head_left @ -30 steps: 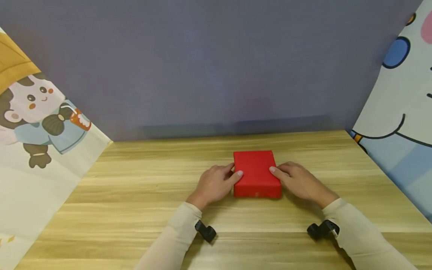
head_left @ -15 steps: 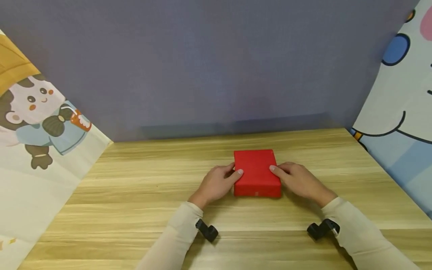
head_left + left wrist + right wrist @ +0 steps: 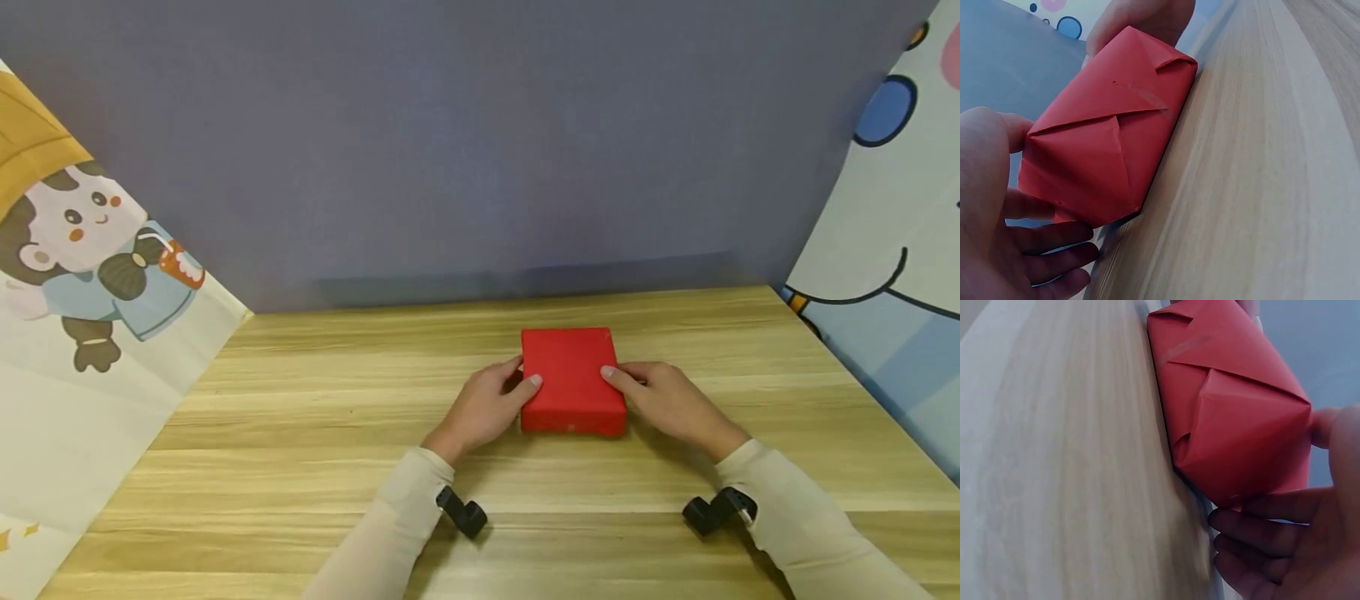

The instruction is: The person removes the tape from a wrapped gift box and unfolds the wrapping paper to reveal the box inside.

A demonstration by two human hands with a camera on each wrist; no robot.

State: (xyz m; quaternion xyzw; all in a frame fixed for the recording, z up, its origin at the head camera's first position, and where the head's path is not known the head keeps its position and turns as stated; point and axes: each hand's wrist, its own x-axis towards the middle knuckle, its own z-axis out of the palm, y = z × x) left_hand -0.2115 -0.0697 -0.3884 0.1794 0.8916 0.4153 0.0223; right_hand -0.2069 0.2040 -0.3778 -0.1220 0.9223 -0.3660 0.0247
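A box wrapped in red paper (image 3: 570, 367) sits between both hands on the wooden table. Folded paper flaps show on its near end (image 3: 1097, 144), held by a strip of tape. My left hand (image 3: 483, 408) grips its left side, thumb on the top edge and fingers along the side. On the opposite side my right hand (image 3: 667, 404) holds it the same way, its thumb on top. In the right wrist view the lower fingers (image 3: 1260, 531) reach to the box's bottom edge near the table. Most fingertips are hidden in the head view.
The wooden table (image 3: 300, 467) spreads around the box. A grey panel (image 3: 480, 150) stands at the back. Walls with cartoon prints rise at the left (image 3: 97, 242) and right (image 3: 885, 250). Small black wrist cameras (image 3: 465, 512) hang under the sleeves.
The box and both hands have shifted very slightly away from the person and to the right. The grip of both hands looks the same.
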